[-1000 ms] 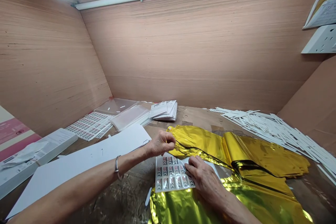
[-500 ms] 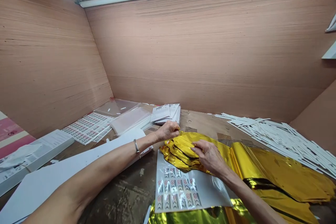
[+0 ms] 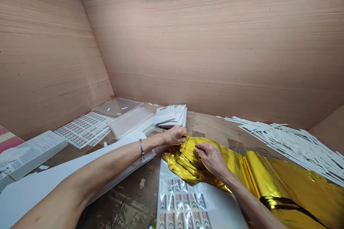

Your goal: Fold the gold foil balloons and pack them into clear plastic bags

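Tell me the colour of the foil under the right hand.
The foil is shiny metallic gold, seen best in the head view.

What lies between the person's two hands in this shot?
Gathered gold foil lies between the left hand and the right hand, touching both, as the head view shows.

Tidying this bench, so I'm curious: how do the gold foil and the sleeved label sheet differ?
The gold foil is mirror-shiny and bunched into folds, while the label sheet is white with printed rows and lies flat in its clear sleeve. The foil is under the left hand and right hand; neither hand touches the sheet. Both look glossy.
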Available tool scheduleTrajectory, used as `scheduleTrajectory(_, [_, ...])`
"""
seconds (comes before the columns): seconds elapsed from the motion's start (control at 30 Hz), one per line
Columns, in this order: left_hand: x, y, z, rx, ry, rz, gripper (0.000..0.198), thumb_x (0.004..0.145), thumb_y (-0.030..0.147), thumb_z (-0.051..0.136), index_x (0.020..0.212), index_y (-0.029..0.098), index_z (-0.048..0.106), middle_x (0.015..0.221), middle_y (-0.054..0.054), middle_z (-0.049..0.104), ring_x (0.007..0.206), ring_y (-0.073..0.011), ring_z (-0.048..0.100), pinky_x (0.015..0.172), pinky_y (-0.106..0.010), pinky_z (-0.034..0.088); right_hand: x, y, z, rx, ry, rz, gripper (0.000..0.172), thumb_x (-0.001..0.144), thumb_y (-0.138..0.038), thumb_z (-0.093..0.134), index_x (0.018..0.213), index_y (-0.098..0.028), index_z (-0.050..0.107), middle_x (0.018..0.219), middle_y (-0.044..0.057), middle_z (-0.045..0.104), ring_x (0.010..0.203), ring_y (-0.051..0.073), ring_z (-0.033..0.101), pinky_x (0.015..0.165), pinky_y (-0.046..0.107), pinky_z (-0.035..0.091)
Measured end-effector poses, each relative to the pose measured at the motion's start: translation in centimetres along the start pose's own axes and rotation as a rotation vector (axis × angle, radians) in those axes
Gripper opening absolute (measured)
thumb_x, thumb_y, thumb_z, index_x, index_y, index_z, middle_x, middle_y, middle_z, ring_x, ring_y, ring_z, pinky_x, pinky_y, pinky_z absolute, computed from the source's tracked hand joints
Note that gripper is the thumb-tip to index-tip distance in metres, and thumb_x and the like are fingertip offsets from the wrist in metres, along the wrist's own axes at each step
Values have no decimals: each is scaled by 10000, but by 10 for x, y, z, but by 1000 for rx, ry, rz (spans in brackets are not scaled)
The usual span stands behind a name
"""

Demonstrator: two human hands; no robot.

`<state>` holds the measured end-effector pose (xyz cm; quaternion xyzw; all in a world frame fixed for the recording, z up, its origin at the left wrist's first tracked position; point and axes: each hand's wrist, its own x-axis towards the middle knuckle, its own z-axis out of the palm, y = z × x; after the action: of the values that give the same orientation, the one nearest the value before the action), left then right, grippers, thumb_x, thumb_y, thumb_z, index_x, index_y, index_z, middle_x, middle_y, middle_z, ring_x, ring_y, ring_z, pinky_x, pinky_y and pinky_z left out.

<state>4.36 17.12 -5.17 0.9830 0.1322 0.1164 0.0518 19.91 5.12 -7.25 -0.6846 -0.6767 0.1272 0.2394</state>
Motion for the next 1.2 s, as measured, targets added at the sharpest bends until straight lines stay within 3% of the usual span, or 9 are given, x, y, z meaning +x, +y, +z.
scheduleTrajectory(0.2, [-5,-1,-3,9,-41,135,136,731,97,504,606,147,483,635,4,493,562,-92,451,541,-190,350,0,-1,1,-6,-23,23,258,791,-242,424,901,-190,652,883,46,650,849,162,568,736,226,379])
scheduleTrajectory(0.33, [-9,-5,1,72,-81,247,91,735,125,516,651,156,494,687,-17,514,581,-109,463,535,-211,359,1,-3,2,-59,-25,26,294,793,-245,423,1016,-186,605,977,59,628,924,178,545,772,247,362])
scheduleTrajectory(0.57, [-14,-6,8,104,-182,349,75,736,120,507,786,147,556,770,-60,571,688,-153,511,620,-240,393,3,-18,6,-342,-144,-137,281,837,-324,373,1052,-340,553,817,34,545,761,175,528,575,251,309])
scheduleTrajectory(0.77, [-25,0,-8,115,-202,240,108,719,98,492,774,159,562,774,-49,552,710,-159,496,639,-240,385,3,-24,12,-429,-178,-200,280,851,-377,345,981,-285,575,866,50,521,780,182,500,580,262,302])
scheduleTrajectory(0.97, [-40,2,-8,70,-208,208,409,636,37,520,1019,179,542,1060,-69,535,909,-202,460,817,-284,340,1,-31,15,-431,-108,-236,237,802,-390,452,896,-225,594,942,60,505,871,194,466,608,257,335])
scheduleTrajectory(1.1, [-42,4,1,18,-178,122,440,627,3,483,1014,197,563,1134,-53,529,947,-205,465,838,-294,323,1,-44,25,-456,-59,-265,204,807,-246,430,788,-151,611,904,95,532,867,209,461,675,286,354])
scheduleTrajectory(1.2, [-39,5,3,-57,-143,73,385,645,-16,438,920,205,593,1046,-17,583,912,-178,488,826,-269,328,0,-54,37,-453,-51,-257,217,771,-111,400,821,-113,611,897,134,553,887,231,465,732,317,347])
